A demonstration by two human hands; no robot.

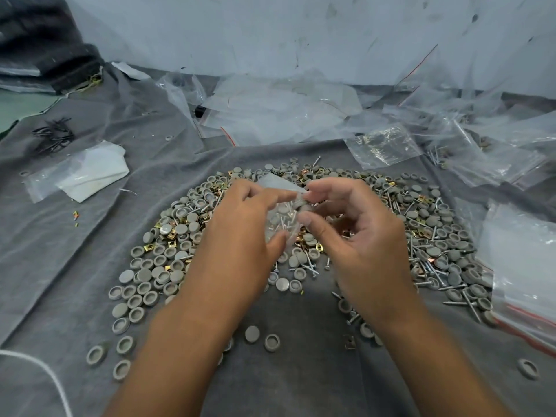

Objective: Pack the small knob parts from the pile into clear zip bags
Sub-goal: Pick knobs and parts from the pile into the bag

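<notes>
Clear plastic is the weak point at this station. A small zip bag [281, 219] is held above the middle of the pile [301, 236], already carrying several grey knob parts and some screws. The left hand [240, 233] holds it from the left, thumb pressed on its lower edge and fingers curled along its upper edge. The right hand [355, 227] pinches a few grey knobs [301, 203] between fingertips and thumb at the bag's mouth; its other fingers are loosely bent.

Findings, as judgement:
- The bag mouth looks narrow and limp. If the left grip slackens, the opening may fold shut and the knobs would drop back onto the pile.
- The pile mixes grey knobs with screws [427, 266] and brass-coloured square clips [168, 233]. A careless pick could bring up the wrong count or the wrong part; how many of each belong in a bag cannot be told.
- Screw points inside thin film may pierce it if the bag is squeezed hard.
- Loose knobs lie scattered on the grey cloth [90, 236] near the front edge of the table; a sweep of the forearm could send them off.
- Empty zip bags [270, 112] lie heaped behind the pile and filled ones [523, 260] to the right, close enough that the two could be mixed up.
</notes>
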